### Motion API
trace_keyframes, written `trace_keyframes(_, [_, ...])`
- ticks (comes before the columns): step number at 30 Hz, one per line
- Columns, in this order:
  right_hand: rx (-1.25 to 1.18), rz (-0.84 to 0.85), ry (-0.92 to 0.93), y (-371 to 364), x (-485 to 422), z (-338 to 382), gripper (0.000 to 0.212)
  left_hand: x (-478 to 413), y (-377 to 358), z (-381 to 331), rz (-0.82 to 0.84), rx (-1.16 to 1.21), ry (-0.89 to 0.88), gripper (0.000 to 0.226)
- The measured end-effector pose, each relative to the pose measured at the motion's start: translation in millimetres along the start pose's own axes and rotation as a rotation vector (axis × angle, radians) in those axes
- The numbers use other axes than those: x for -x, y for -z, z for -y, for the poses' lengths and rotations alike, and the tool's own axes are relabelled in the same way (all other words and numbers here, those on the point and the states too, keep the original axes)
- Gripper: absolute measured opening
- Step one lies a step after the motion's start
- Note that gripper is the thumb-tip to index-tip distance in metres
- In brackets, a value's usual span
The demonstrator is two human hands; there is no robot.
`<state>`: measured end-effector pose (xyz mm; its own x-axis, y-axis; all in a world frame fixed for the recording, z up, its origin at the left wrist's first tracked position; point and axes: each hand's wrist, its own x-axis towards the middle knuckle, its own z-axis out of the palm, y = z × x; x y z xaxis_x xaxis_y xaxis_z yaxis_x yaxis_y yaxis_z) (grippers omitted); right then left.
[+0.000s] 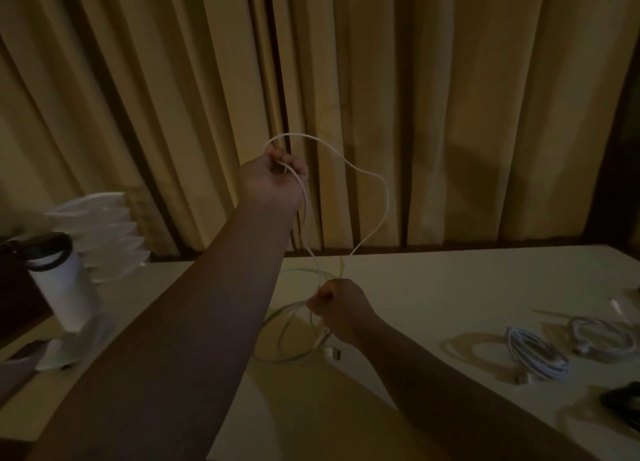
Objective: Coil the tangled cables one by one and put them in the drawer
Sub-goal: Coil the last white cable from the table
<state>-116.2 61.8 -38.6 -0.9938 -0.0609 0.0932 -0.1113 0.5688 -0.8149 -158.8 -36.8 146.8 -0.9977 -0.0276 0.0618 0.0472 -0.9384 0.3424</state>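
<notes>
Head view, the only view. Light is dim.

- Left hand (277, 176): raised in front of the curtain (467, 114), well above the worktop (450, 280), fingers clenched round the white cable (294, 134).
- Right hand (341, 304): low, just over the middle of the worktop, fist closed on the same cable where several strands gather.
- Cable path: leaves the top of the left hand, arcs up and over to the right, then drops to the right hand. A second strand runs straight down from the left hand to the right. Loose loops hang below the right hand and lie on the worktop towards the near edge. The plug (335, 353) rests just beside that wrist.
- Key relation: the slack runs roughly vertically between the two hands, the left hand above the right and slightly to its left. The gathered coil is at the right hand, so that hand is the nearer to it.
- Judgement: the next wrap means bringing the high loop down onto the bundle at the right hand.
- Two coiled cables (535, 353) lie near the right edge.
- White bottle (65, 287) stands at the left edge.
- Drawer: not in view.
</notes>
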Motion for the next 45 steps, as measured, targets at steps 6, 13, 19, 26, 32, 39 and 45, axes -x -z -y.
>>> trace_keyframes(6, [-0.301, 0.013, 0.062, 30, -11, 18, 0.019, -4, 21, -12, 0.031, -0.580, 0.018, 0.048])
trace_keyframes(13, [-0.595, 0.204, 0.052, 72, -9, 45, 0.027, 3, 60, 14, 0.083, -1.294, 0.128, 0.023])
trace_keyframes(19, [-0.633, 0.300, 0.050, 94, -16, 39, 0.027, 5, 74, 38, 0.140, -1.261, 0.179, 0.015])
trace_keyframes(26, [-0.653, 0.333, 0.047, 119, -24, 26, 0.033, -9, 78, 60, 0.232, -0.977, -0.006, 0.010])
trace_keyframes(32, [-0.390, 0.407, 0.129, 150, -23, 17, 0.028, -35, 84, 54, 0.097, -0.945, -0.197, 0.022])
trace_keyframes(39, [-0.361, 0.343, 0.145, 151, -24, 17, 0.020, -50, 91, 44, 0.220, -1.429, -0.497, 0.014])
trace_keyframes(45, [-0.637, 0.097, 0.208, 155, -22, 26, 0.034, -45, 99, 49, 0.269, -1.872, -0.729, 0.012])
